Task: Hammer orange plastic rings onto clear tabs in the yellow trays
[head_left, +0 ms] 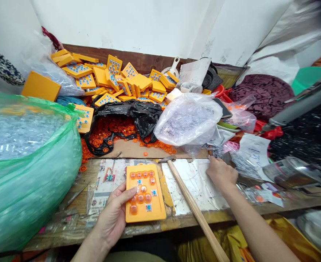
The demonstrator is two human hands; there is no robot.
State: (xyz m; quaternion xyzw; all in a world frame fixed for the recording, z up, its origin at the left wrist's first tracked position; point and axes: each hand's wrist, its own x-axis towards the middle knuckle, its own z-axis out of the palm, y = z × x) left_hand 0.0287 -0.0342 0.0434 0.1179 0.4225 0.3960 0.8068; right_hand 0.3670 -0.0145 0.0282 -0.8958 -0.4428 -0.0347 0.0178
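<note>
My left hand (116,211) grips a flat yellow-orange plastic panel (158,209) by its left edge, thumb on the face. Clear orange caps (140,198) cover most of the small blue-and-white parts on it; a few blue ones show bare. To the right, my right hand (222,174) rests low over the bench with fingers curled, beside a heap of small clear plastic pieces (243,165). What is between those fingertips is hidden. Between the hands lies a hammer with a long wooden handle (193,209), its head near the cardboard.
Many similar yellow panels (141,82) are piled along the wall. A black bag (146,116) spills orange rings (116,127). A white bag (189,120) and a big green bag (40,174) hold clear pieces. A glass jar (294,173) lies at right.
</note>
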